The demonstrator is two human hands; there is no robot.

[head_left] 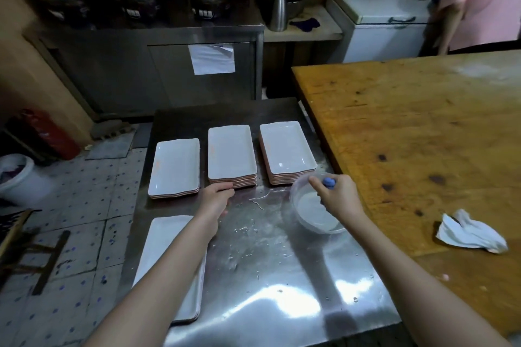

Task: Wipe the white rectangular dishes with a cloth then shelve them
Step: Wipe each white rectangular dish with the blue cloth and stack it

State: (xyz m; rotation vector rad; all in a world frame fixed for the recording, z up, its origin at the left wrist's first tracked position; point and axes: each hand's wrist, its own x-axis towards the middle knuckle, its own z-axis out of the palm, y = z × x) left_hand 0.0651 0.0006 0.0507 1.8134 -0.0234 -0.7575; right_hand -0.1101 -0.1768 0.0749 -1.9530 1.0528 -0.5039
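Your left hand (215,200), fingers loosely curled and empty, touches the centre-frame dish stack (231,153), its long axis running up-frame; your right hand (338,196) grips a blue cloth (329,182) over the bowl (315,210).

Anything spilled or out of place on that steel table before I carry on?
Water droplets and streaks are spread over the steel table between the dish stacks and the plastic bowl. A crumpled white cloth lies apart on the wooden table.

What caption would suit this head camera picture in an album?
Left hand reaches for stacked white dishes; right hand holds a blue cloth over a bowl.
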